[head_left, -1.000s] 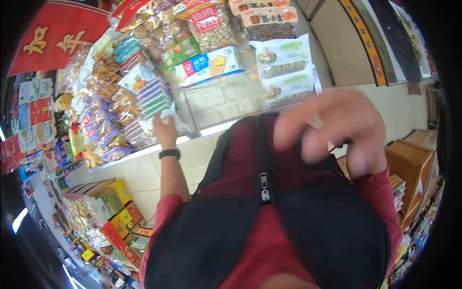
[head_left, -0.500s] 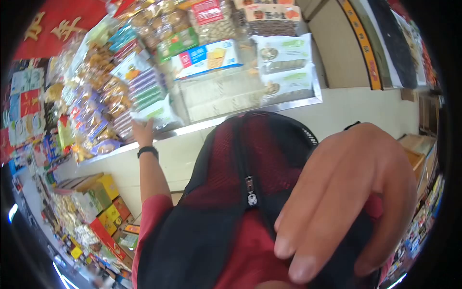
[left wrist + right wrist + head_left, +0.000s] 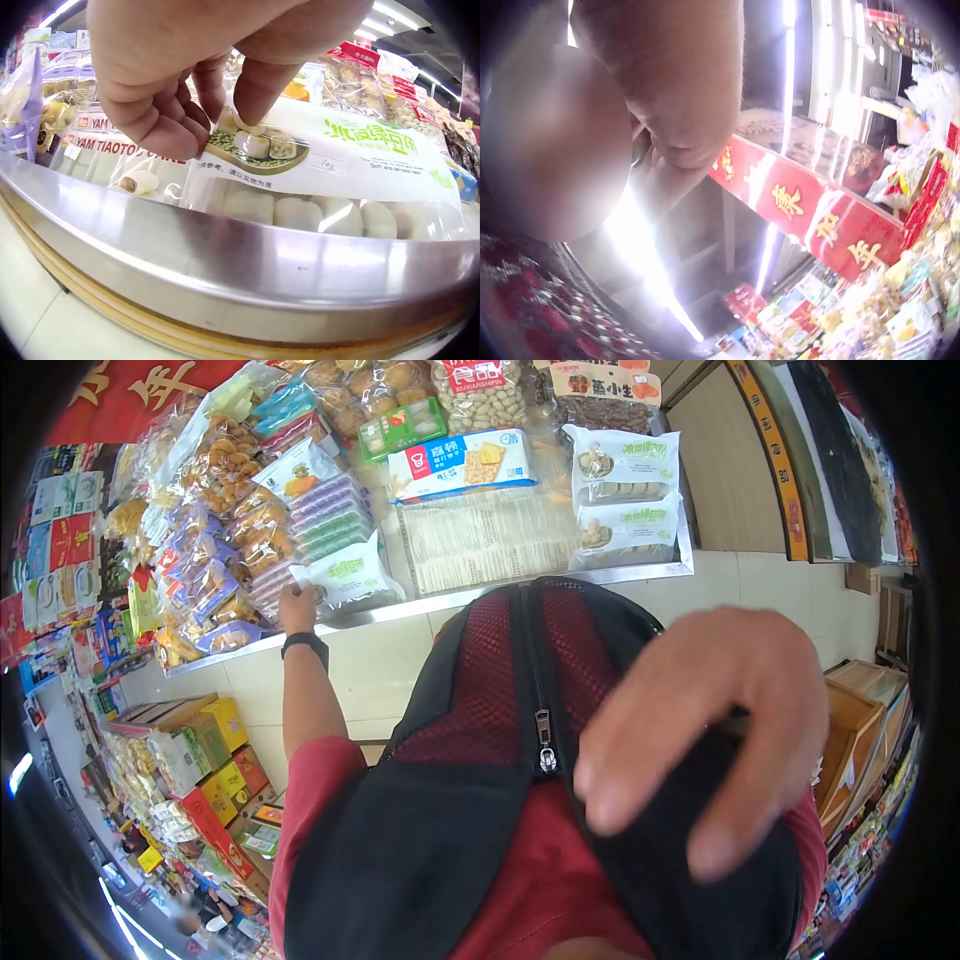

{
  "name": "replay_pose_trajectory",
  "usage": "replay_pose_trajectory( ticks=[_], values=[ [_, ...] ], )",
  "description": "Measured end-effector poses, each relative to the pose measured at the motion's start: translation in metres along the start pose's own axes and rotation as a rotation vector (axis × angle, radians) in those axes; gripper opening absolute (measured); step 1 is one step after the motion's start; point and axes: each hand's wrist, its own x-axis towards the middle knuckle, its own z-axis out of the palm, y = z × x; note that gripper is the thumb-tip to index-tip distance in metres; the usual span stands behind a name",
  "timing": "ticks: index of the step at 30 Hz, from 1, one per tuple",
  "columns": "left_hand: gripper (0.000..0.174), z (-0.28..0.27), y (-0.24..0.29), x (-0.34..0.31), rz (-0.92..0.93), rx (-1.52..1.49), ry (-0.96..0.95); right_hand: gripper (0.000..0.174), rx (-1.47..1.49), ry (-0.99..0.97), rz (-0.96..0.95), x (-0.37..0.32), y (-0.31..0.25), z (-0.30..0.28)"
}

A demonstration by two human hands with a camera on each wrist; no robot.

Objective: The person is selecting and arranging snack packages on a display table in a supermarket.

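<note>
The left hand [image 3: 196,82] pinched a white-and-green snack packet [image 3: 352,154] at the near edge of the steel counter [image 3: 225,251] — the right hand [image 3: 712,732] hung loose-fingered, holding nothing, over the red-black backpack [image 3: 495,690]

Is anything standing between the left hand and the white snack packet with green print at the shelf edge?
Nothing visible does. The left hand already pinches the white snack packet, with no other packet between them. The metal shelf rim runs in front of the packet, below the hand.
</note>
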Motion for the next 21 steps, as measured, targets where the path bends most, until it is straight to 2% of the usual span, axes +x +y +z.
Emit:
replay_pose_trajectory(
  ticks=[2,3,5,8,9,10,12,13,15,16,18,19,20,21],
  values=[
    [0.027,-0.004,0.003,-0.002,0.030,0.063,-0.003,0.030,-0.086,0.014,0.226,-0.019,-0.007,-0.016],
    [0.024,-0.006,0.005,-0.003,0.021,0.023,-0.016,0.034,-0.204,0.063,0.247,-0.034,-0.002,-0.021],
    [0.024,-0.006,-0.005,0.002,0.025,-0.020,-0.015,0.040,-0.296,0.389,0.390,-0.064,0.004,-0.016],
    [0.021,-0.013,0.001,-0.013,0.123,-0.170,0.033,0.039,-0.235,0.733,0.565,-0.107,0.013,-0.022],
    [0.017,-0.026,0.028,-0.030,0.223,-0.150,0.053,0.039,-0.246,0.831,0.609,-0.128,0.018,-0.026],
    [0.014,-0.037,0.051,-0.044,0.166,-0.152,0.025,0.039,-0.249,0.843,0.606,-0.146,0.020,-0.030],
    [0.011,-0.047,0.060,-0.051,0.291,-0.169,0.036,0.038,-0.317,1.105,0.707,-0.177,0.024,-0.034],
    [0.011,-0.051,0.077,-0.053,0.310,-0.166,0.025,0.038,-0.320,1.124,0.694,-0.191,0.025,-0.035],
    [0.010,-0.060,0.111,-0.071,0.322,-0.353,0.026,0.037,-0.298,1.274,0.700,-0.208,0.031,-0.037],
    [0.010,-0.059,0.137,-0.076,0.341,-0.349,0.012,0.037,-0.299,1.295,0.686,-0.214,0.032,-0.034],
    [0.010,-0.051,0.176,-0.087,0.333,-0.683,-0.008,0.038,-0.309,1.347,0.678,-0.217,0.035,-0.035],
    [0.010,-0.043,0.194,-0.082,0.342,-0.537,-0.169,0.038,-0.308,1.359,0.664,-0.222,0.035,-0.033],
    [0.011,-0.021,0.207,-0.081,0.414,-0.526,-0.165,0.040,-0.333,1.386,0.659,-0.225,0.035,-0.034],
    [0.009,-0.019,0.242,-0.106,0.354,-0.790,-0.194,0.042,-0.357,1.411,0.663,-0.223,0.036,-0.035]
  ],
)
